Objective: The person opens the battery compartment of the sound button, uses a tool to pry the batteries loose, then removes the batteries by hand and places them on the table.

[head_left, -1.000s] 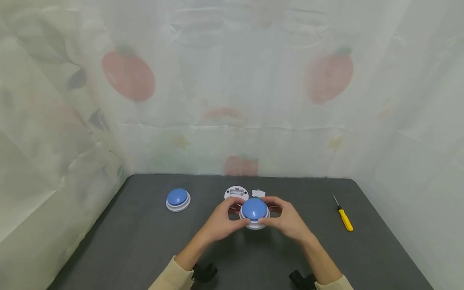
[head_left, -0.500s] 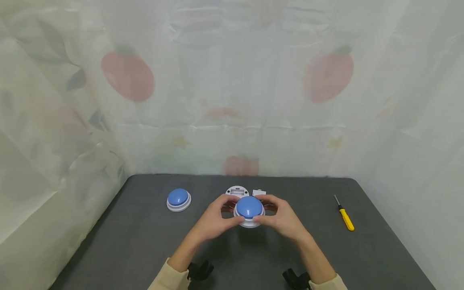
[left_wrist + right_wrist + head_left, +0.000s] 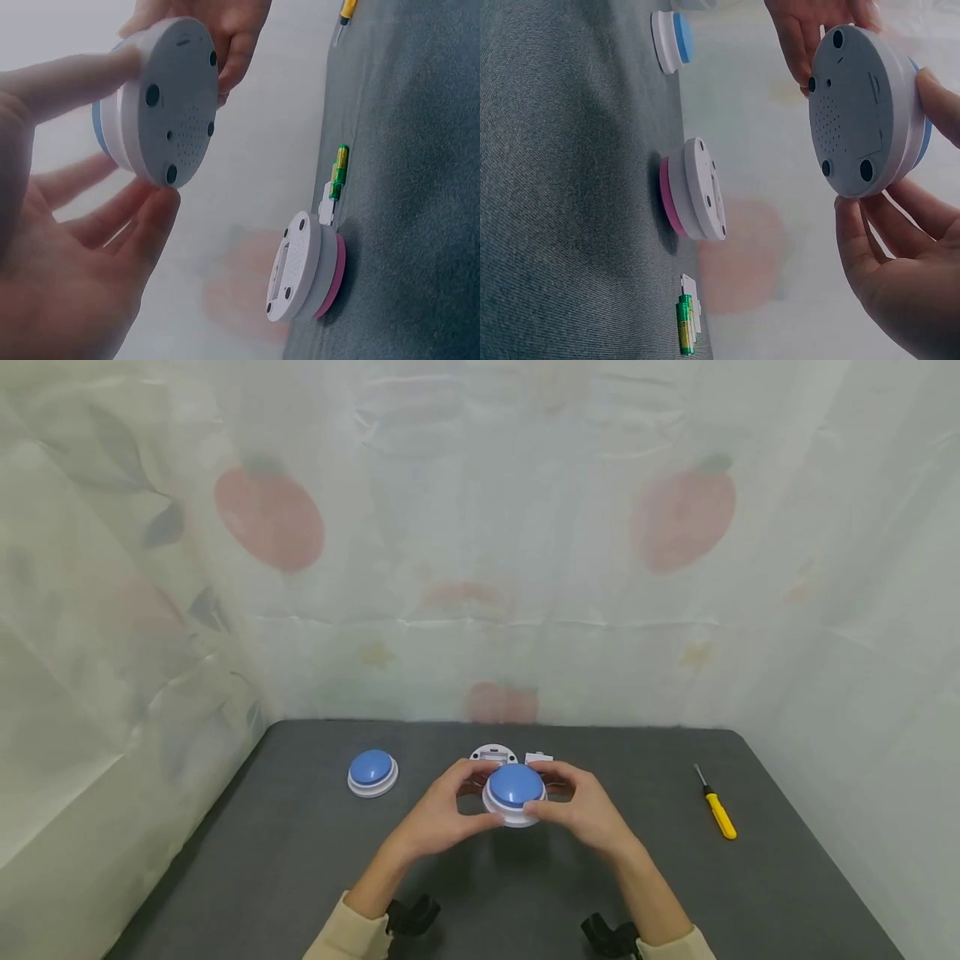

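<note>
My left hand (image 3: 441,817) and right hand (image 3: 588,810) grip a round push button (image 3: 517,787) by its rim from both sides. It has a blue dome on a white base and is held up off the table. Both wrist views show its underside (image 3: 180,112), with dark round feet, speaker holes and a small screw hole. In the right wrist view its battery cover (image 3: 864,124) sits in place. Behind it, a pink button (image 3: 694,187) lies upside down with its battery compartment exposed; my hands partly hide it in the head view.
Beside the pink button lie a loose white battery cover (image 3: 538,758) and green batteries (image 3: 340,172). A second blue button (image 3: 372,772) stands upright at the left. A yellow-handled screwdriver (image 3: 720,815) lies at the right of the dark table (image 3: 300,877). Pale curtains surround it.
Both hands have carried the blue button slightly left and a little up in the head view, keeping hold of it. The things on the table have stayed put.
</note>
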The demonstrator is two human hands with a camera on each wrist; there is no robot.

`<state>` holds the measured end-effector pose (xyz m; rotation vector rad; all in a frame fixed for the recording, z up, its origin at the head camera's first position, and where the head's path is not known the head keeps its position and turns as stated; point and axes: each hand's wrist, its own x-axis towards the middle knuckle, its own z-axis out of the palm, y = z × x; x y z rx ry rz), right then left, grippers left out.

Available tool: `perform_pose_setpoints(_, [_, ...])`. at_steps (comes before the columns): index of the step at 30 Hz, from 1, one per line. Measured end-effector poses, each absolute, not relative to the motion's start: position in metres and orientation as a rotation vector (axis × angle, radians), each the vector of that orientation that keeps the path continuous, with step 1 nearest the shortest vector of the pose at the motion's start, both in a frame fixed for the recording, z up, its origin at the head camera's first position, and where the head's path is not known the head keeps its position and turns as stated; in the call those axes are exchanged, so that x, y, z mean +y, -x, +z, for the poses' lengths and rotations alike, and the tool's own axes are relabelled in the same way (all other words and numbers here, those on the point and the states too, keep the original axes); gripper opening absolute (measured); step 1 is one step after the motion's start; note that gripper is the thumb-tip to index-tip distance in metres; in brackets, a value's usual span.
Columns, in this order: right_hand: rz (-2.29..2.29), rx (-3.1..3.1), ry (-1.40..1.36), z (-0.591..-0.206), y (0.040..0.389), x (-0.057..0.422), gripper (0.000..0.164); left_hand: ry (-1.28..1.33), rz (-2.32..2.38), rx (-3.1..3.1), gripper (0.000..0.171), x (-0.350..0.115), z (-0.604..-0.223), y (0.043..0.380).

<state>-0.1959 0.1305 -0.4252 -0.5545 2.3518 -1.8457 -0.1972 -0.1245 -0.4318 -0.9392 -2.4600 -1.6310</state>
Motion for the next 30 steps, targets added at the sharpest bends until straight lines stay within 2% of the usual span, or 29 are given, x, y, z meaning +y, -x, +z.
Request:
perform_pose_setpoints(5, [-1.897, 2.271, 0.49, -0.423, 0.196, 0.132, 0.056, 1.025, -1.636, -2.443, 0.072, -0.126, -0.429, 0.199])
perform_pose_setpoints(16, [-1.91, 2.228, 0.535, -0.42, 0.195, 0.132, 0.049, 1.004, -1.646, -2.458, 0.065, -0.128, -0.421, 0.205])
perform_pose_setpoints(30, [-1.912, 2.124, 0.73, -0.418, 0.196, 0.138, 0.057, 0.889, -1.743, -2.417, 0.053, -0.132, -0.428, 0.204])
